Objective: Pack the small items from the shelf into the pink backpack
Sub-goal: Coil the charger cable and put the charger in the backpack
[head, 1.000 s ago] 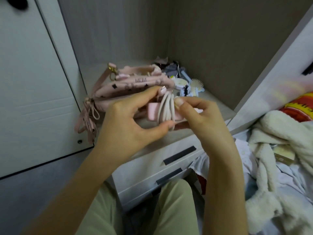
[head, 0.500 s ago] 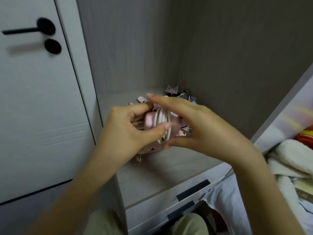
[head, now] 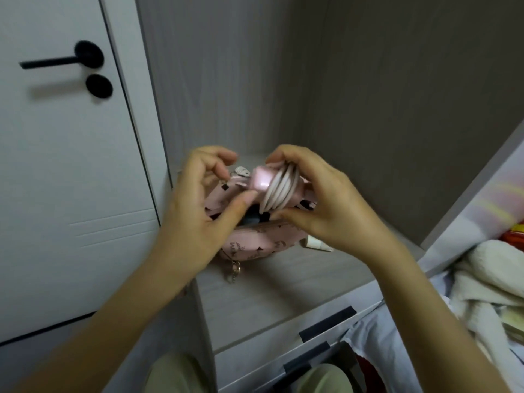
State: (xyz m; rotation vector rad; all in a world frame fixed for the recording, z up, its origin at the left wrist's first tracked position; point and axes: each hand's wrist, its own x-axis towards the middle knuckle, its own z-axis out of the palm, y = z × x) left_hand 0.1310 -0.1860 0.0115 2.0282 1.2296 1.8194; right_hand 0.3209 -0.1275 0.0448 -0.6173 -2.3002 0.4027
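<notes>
Glossy pink charger (head: pixel 262 181), white cord (head: pixel 280 191) coiled round it, pinched in right hand (head: pixel 326 205) just above soft printed backpack (head: pixel 255 246), mouth open. The left hand (head: pixel 198 211) thumb touches charger; grip unclear.

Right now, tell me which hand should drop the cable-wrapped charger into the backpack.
Right. The right hand grips the charger around its cable coils, above the open backpack. The left hand only touches its pink end with the thumb.
</notes>
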